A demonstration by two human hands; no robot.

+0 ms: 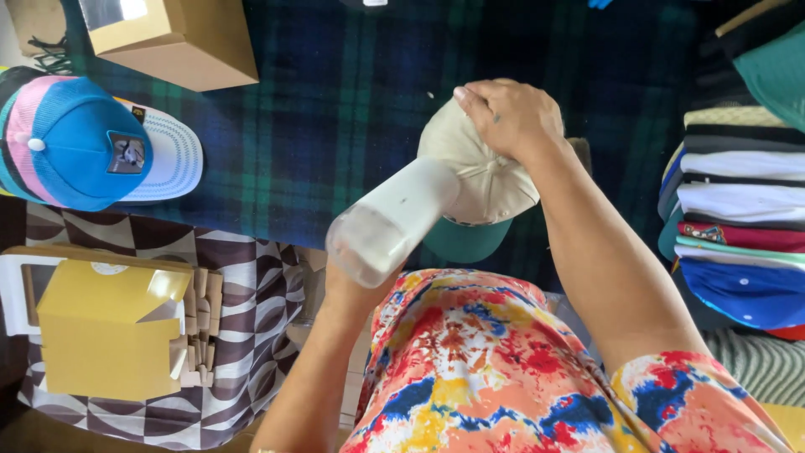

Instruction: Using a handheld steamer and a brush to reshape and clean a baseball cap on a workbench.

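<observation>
- A brown cardboard box (176, 38) with a clear window stands at the upper left of the frame.
- A yellow box (105, 331) sits at lower left.
- A white windowed box (17, 289) lies partly under it.
- A small square patch (127, 154) marks the blue cap (75, 138) at left.

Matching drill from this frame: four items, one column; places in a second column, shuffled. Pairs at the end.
Items:
1. beige cap
2. blue cap
3. yellow box
4. stack of caps

Places:
A. far right edge
B. lower left, on the patterned cloth
C. centre, under the right hand
D. upper left, on the plaid cloth

Pairs: 1-C, 2-D, 3-B, 4-A
</observation>
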